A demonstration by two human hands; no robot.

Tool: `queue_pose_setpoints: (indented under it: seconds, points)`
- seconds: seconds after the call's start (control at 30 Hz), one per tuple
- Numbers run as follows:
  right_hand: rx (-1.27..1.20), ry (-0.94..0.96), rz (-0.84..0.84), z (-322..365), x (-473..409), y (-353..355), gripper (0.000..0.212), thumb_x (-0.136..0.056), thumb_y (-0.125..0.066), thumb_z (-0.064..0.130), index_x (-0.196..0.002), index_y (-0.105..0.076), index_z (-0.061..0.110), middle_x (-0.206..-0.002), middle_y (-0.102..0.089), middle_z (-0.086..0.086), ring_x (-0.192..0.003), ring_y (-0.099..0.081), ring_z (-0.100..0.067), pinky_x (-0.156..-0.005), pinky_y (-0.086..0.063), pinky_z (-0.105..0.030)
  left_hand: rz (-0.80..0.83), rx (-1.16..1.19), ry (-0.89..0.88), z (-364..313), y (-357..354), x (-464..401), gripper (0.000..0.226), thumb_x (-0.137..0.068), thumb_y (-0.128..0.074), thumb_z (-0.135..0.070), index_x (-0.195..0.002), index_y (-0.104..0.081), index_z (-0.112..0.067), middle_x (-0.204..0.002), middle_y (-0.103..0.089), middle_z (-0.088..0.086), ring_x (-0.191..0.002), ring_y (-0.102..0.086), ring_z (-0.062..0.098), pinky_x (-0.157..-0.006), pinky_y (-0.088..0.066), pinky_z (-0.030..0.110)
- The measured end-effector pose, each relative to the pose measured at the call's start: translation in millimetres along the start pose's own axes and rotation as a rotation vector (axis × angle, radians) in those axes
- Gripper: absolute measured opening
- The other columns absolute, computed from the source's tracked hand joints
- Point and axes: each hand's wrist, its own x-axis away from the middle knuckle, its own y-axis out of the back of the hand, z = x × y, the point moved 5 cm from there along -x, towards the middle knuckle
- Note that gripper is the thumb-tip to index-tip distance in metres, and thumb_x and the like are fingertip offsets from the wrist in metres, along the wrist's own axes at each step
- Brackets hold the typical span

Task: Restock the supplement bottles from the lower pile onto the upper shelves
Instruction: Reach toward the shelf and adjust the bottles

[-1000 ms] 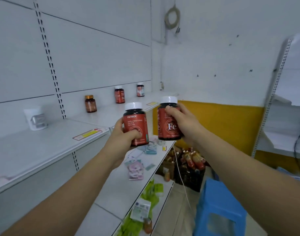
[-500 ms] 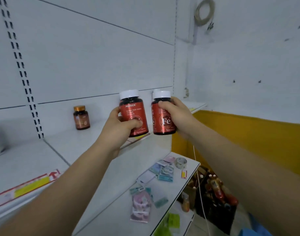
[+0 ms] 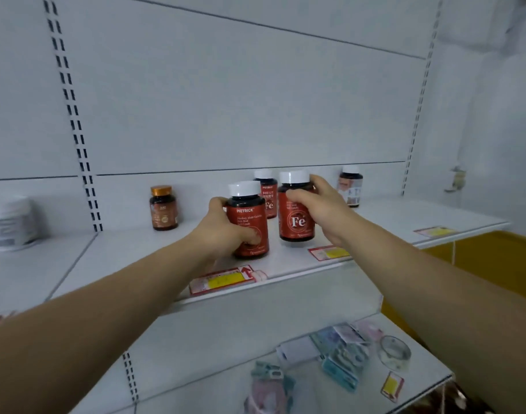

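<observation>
Ref. landmark: upper shelf (image 3: 384, 231), white metal. Left hand (image 3: 225, 231) grips PIETRICK bottle (image 3: 249, 222) w/ fingers curled round the body, thumb across the red label; bottle upright, base at or just above the shelf surface near the front edge; contact cannot be told. Right hand (image 3: 321, 210) grips Fe bottle (image 3: 296, 210) from the right side, fingers wrapped over the shoulder below the white cap; bottle upright, just right of the PIETRICK bottle, base slightly above the shelf. Behind both, near the shelf's back panel: third red bottle (image 3: 267, 192); amber bottle (image 3: 163, 208) to the left; dark bottle (image 3: 350, 186) to the right. Price tags (image 3: 225, 279) lie along the shelf's front edge. Below the shelf: lower shelf (image 3: 196, 380) w/ small packets (image 3: 339, 354) and tape roll (image 3: 395, 351).
</observation>
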Motion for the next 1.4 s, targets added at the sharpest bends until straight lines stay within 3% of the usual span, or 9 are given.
queue_pose_setpoints:
  seconds: [0.13, 0.23, 0.4, 0.53, 0.7, 0.77, 0.9, 1.0, 1.4]
  points:
    - [0.006, -0.030, 0.076, -15.3, -29.5, 11.7, 0.039, -0.076, -0.075, 0.026, -0.108, -0.053, 0.033, -0.101, -0.067, 0.007, -0.086, -0.067, -0.007, -0.067, -0.051, -0.022, -0.023, -0.062, 0.022, -1.9, -17.2, -20.7, 0.075, -0.066, -0.080, -0.002, -0.115, -0.030, -0.029, -0.092, -0.052, -0.012, -0.078, -0.052, 0.002, -0.055, -0.040, 0.018]
    - [0.017, -0.031, 0.109, -26.9, -49.0, 18.6, 0.046, -0.079, -0.073, 0.023, -0.117, -0.049, 0.028, -0.109, -0.064, 0.002, -0.096, -0.064, -0.014, -0.079, -0.052, -0.030, -0.006, -0.149, 0.018, -0.4, -31.2, -38.3, 0.077, -0.067, -0.079, -0.003, -0.119, -0.029, -0.031, -0.094, -0.051, -0.013, -0.083, -0.053, 0.006, -0.070, -0.046, 0.026]
    - [0.103, -0.010, 0.187, -44.4, -70.2, 28.4, 0.049, -0.085, -0.069, 0.029, -0.126, -0.043, 0.033, -0.100, -0.057, 0.019, -0.091, -0.056, 0.000, -0.073, -0.046, -0.022, -0.004, -0.226, -0.004, 3.4, -46.4, -62.1, 0.086, -0.072, -0.078, -0.010, -0.136, -0.025, -0.030, -0.093, -0.049, -0.017, -0.095, -0.053, 0.012, -0.083, -0.046, 0.031]
    - [0.167, -0.046, 0.284, -51.5, -95.9, 30.8, 0.059, -0.085, -0.069, 0.020, -0.134, -0.038, 0.025, -0.113, -0.059, 0.005, -0.102, -0.058, -0.016, -0.090, -0.049, -0.039, -0.065, -0.276, -0.011, 5.4, -51.7, -78.9, 0.085, -0.072, -0.078, -0.012, -0.139, -0.028, -0.027, -0.103, -0.052, -0.012, -0.102, -0.054, 0.015, -0.089, -0.045, 0.032]
    - [0.238, 0.002, 0.365, -54.5, -124.7, 28.6, 0.044, -0.077, -0.067, 0.003, -0.109, -0.049, 0.027, -0.098, -0.063, -0.001, -0.090, -0.062, -0.015, -0.070, -0.050, -0.028, -0.163, -0.297, 0.009, 8.8, -60.2, -95.2, 0.079, -0.071, -0.078, -0.012, -0.135, -0.033, -0.022, -0.113, -0.056, -0.004, -0.103, -0.056, 0.017, -0.087, -0.044, 0.031]
    - [0.250, 0.026, 0.363, -56.8, -134.6, 29.7, 0.043, -0.077, -0.067, 0.004, -0.107, -0.048, 0.029, -0.097, -0.062, 0.000, -0.088, -0.062, -0.015, -0.067, -0.047, -0.028, -0.190, -0.295, 0.024, 9.3, -62.0, -100.9, 0.077, -0.070, -0.077, -0.010, -0.134, -0.035, -0.021, -0.114, -0.057, -0.003, -0.104, -0.056, 0.018, -0.089, -0.045, 0.032]
    - [0.286, 0.100, 0.375, -63.4, -150.2, 28.7, 0.052, -0.078, -0.071, 0.009, -0.122, -0.046, 0.018, -0.107, -0.063, -0.002, -0.101, -0.061, -0.021, -0.086, -0.048, -0.036, -0.204, -0.302, 0.051, 8.7, -65.4, -110.6, 0.075, -0.070, -0.076, -0.006, -0.132, -0.038, -0.021, -0.116, -0.058, -0.003, -0.107, -0.056, 0.018, -0.096, -0.045, 0.037]
    - [0.342, 0.137, 0.366, -69.1, -155.6, 26.6, 0.063, -0.080, -0.072, 0.018, -0.134, -0.039, 0.016, -0.120, -0.057, -0.001, -0.107, -0.055, -0.019, -0.094, -0.044, -0.035, -0.206, -0.305, 0.058, 8.5, -67.6, -114.0, 0.072, -0.071, -0.075, -0.004, -0.131, -0.039, -0.021, -0.109, -0.058, -0.008, -0.101, -0.056, 0.014, -0.090, -0.045, 0.033]
    - [0.384, 0.158, 0.391, -70.7, -160.8, 23.4, 0.065, -0.080, -0.072, 0.025, -0.136, -0.038, 0.018, -0.125, -0.056, 0.000, -0.111, -0.054, -0.018, -0.094, -0.043, -0.034, -0.206, -0.330, 0.091, 7.9, -67.0, -110.9, 0.081, -0.076, -0.073, -0.007, -0.141, -0.028, -0.022, -0.126, -0.051, -0.005, -0.104, -0.054, 0.013, -0.090, -0.046, 0.031]
